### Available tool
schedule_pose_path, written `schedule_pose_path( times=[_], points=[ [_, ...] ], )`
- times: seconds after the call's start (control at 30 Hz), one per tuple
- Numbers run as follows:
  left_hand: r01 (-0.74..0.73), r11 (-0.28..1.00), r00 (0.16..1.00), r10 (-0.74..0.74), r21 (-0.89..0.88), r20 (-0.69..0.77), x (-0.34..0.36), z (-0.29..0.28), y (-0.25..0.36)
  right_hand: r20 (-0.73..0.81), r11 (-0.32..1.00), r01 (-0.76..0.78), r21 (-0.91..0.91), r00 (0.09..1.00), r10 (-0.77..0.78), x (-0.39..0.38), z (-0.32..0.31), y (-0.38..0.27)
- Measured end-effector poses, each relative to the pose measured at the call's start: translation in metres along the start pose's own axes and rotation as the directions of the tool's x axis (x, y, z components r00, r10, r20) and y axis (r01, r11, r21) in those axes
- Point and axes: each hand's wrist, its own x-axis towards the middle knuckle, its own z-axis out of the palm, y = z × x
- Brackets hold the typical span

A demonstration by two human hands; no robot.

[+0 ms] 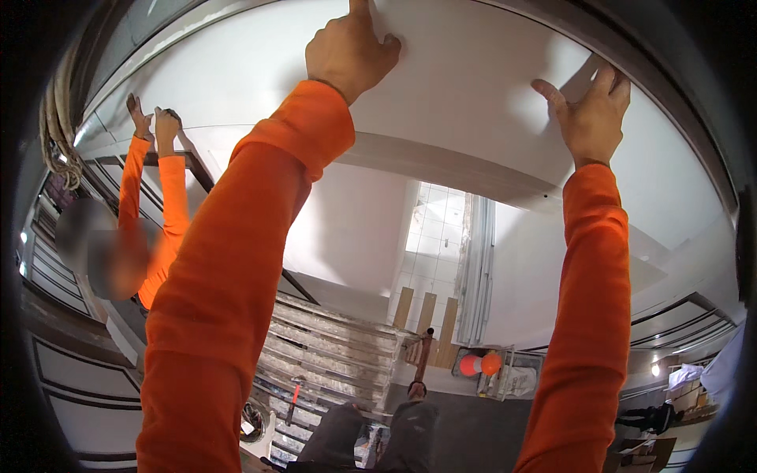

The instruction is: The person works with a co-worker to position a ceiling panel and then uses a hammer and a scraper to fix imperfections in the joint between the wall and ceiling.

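Note:
My left hand point(352, 55) is raised at upper middle against a large white panel point(465, 79) overhead, a finger stretched toward the top edge and thumb out to the side. My right hand point(591, 122) rests at the panel's upper right, beside a dark curved rail, fingers reaching up and thumb spread. Both my arms wear orange sleeves. At the left, a co-worker in orange point(169, 197) also has both hands up on the panel's underside.
Below are a slatted metal platform point(331, 351) under my legs, a hammer point(295, 394), wooden planks point(429, 311), stacked metal strips point(477, 268) and orange helmets point(490, 363). Coiled cables point(63, 126) hang at the left. Another person in dark clothes point(654, 418) is at the lower right.

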Motion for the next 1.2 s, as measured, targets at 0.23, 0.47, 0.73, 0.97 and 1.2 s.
schedule_pose_path(
  times=[0.23, 0.47, 0.73, 0.97, 1.2],
  points=[
    [0.010, 0.987, 1.000, -0.006, -0.158, 0.025, 0.022, -0.019, 0.041, -0.046, 1.000, -0.021, 0.003, 0.999, 0.021, 0.002, -0.004, 0.006],
    [0.020, 0.999, 0.959, -0.030, 0.039, 0.281, 0.033, -0.019, 0.067, -0.062, 0.996, 0.020, 0.090, 0.998, -0.014, 0.000, -0.008, 0.015],
    [0.104, 0.941, 0.867, -0.244, 0.321, 0.435, 0.006, -0.021, 0.071, -0.105, 0.972, 0.117, 0.202, 0.990, -0.097, -0.030, 0.012, 0.050],
    [0.254, 0.877, 0.793, -0.430, 0.407, 0.431, -0.020, -0.016, 0.077, -0.154, 0.956, -0.226, 0.185, 0.955, 0.255, -0.120, 0.028, 0.145],
    [0.146, 0.891, 0.858, -0.330, 0.430, 0.393, -0.045, 0.002, 0.047, -0.205, 0.876, -0.398, 0.272, 0.866, 0.457, -0.124, 0.041, 0.162]
  ],
)
